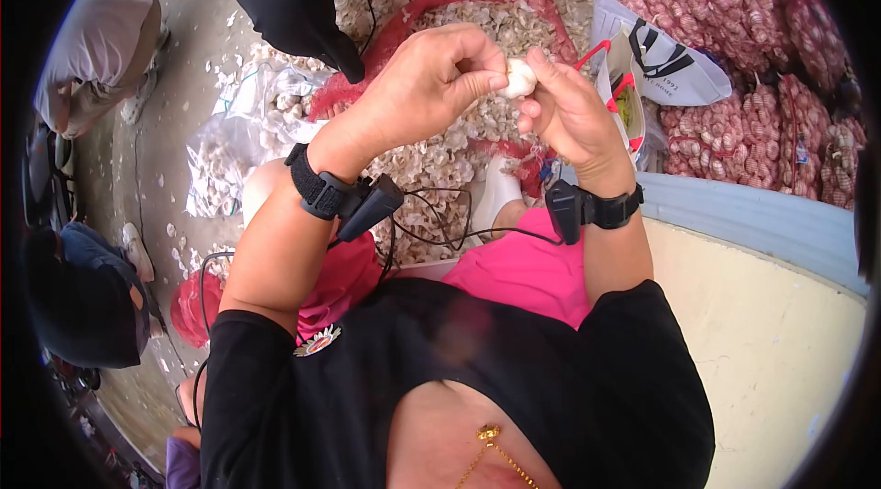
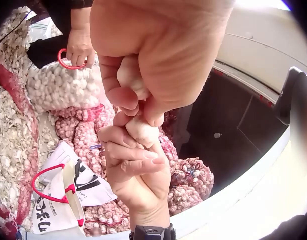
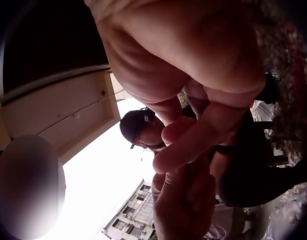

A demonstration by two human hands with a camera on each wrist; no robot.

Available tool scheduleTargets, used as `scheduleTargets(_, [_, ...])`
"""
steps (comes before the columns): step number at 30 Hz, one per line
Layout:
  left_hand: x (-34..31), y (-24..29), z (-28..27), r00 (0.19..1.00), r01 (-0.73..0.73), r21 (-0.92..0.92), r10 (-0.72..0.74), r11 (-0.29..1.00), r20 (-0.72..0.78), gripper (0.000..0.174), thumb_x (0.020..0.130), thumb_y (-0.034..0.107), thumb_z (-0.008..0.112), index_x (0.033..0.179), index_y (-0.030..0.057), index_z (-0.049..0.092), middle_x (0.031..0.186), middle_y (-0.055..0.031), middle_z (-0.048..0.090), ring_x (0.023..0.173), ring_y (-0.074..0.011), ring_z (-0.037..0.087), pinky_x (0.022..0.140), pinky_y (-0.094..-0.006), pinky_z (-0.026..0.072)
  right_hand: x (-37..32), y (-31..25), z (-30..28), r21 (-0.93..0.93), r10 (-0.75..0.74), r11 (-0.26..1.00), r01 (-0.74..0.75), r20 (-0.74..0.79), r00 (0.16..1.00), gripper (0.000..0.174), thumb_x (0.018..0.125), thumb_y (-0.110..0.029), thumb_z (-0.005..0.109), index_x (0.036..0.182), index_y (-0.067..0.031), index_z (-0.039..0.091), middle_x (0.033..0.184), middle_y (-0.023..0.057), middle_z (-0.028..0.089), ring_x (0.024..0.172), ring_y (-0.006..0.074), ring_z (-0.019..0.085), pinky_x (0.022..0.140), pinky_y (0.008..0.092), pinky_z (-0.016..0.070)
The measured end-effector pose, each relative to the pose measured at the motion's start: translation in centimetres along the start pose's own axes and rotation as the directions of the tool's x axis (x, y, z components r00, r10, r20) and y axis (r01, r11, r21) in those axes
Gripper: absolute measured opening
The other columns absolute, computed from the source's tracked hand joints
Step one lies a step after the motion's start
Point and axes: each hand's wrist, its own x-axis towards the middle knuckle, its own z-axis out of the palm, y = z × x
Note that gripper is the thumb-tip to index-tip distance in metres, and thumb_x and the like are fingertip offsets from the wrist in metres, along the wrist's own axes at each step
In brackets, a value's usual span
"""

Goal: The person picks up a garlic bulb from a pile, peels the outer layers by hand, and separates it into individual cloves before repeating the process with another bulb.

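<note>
In front of me a white garlic bulb (image 1: 519,79) is held between my two hands. My left hand (image 1: 439,81) pinches it from the left with thumb and forefinger. From the other side, my right hand (image 1: 576,113) grips the same bulb with thumb and fingers. The left wrist view shows this bulb (image 2: 142,132) where the fingertips meet. Another white piece of garlic (image 2: 131,78) is tucked in the curled fingers of my left hand (image 2: 163,55). Seen from the right wrist, my right hand (image 3: 188,65) hides the garlic.
Papery garlic skins (image 1: 413,159) cover the ground ahead. Net sacks of garlic (image 1: 734,131) are stacked at the right, beside a white bag (image 1: 674,67) with red handles. A clear plastic bag (image 1: 248,140) lies at left. Another person's black-sleeved arm (image 1: 294,16) reaches in from the top.
</note>
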Motion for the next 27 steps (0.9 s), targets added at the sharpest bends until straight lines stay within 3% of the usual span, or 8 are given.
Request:
scheduleTargets(8, [-0.1, 0.2, 0.1, 0.999, -0.040, -0.009, 0.040, 0.999, 0.020, 0.019, 0.089, 0.017, 0.069, 0.089, 0.0015, 0.058, 0.081, -0.0049, 0.057, 0.075, -0.0150, 0.054, 0.070, -0.0286, 0.0457, 0.4, -0.1, 0.2, 0.140, -0.075, 0.986, 0.092, -0.123, 0.990, 0.041, 0.103, -0.036, 0.049, 0.107, 0.0028, 0.062, 0.089, 0.0028, 0.063, 0.069, 0.0082, 0.056, 0.063, 0.0264, 0.0553])
scheduleTargets(14, [-0.3, 0.1, 0.4, 0.999, -0.036, -0.009, 0.036, 0.999, 0.004, 0.019, 0.089, 0.016, 0.069, 0.089, 0.0011, 0.057, 0.081, -0.0051, 0.056, 0.076, -0.0140, 0.053, 0.069, -0.0285, 0.0454, -0.1, -0.4, 1.0, 0.163, -0.109, 0.980, 0.111, -0.026, 0.994, 0.039, 0.104, -0.031, 0.047, 0.116, 0.0040, 0.059, 0.090, 0.0057, 0.064, 0.069, 0.0097, 0.060, 0.063, 0.0252, 0.0557])
scheduleTargets(19, [-0.3, 0.5, 0.5, 1.000, -0.004, -0.046, 0.006, 0.999, 0.028, 0.017, 0.089, 0.013, 0.069, 0.088, 0.0003, 0.057, 0.080, -0.0057, 0.056, 0.076, -0.0136, 0.053, 0.069, -0.0281, 0.0452, 0.3, -0.1, 0.2, 0.129, -0.141, 0.979, 0.155, -0.109, 0.984, 0.038, 0.103, -0.031, 0.048, 0.117, 0.0029, 0.059, 0.092, 0.0080, 0.065, 0.068, 0.0107, 0.061, 0.060, 0.0239, 0.0535])
scheduleTargets(25, [-0.3, 0.0, 0.2, 0.998, -0.004, 0.032, 0.002, 0.999, 0.068, 0.016, 0.089, 0.011, 0.069, 0.089, -0.0002, 0.058, 0.082, -0.0055, 0.056, 0.074, -0.0141, 0.055, 0.067, -0.0290, 0.0460, 0.3, -0.1, -0.2, 0.226, -0.157, 0.955, 0.195, -0.175, 0.972, 0.038, 0.103, -0.032, 0.049, 0.117, 0.0021, 0.060, 0.094, 0.0100, 0.066, 0.068, 0.0090, 0.056, 0.055, 0.0204, 0.0481])
scheduleTargets(27, [-0.3, -0.2, 0.2, 0.993, 0.106, 0.168, -0.112, 0.980, 0.026, 0.016, 0.086, 0.009, 0.072, 0.091, -0.0005, 0.060, 0.085, -0.0061, 0.058, 0.069, -0.0126, 0.056, 0.062, -0.0272, 0.0464, 0.3, -0.1, -0.3, 0.234, -0.163, 0.950, 0.206, -0.187, 0.969, 0.038, 0.103, -0.032, 0.050, 0.117, 0.0020, 0.060, 0.095, 0.0103, 0.066, 0.068, 0.0085, 0.055, 0.055, 0.0199, 0.0474])
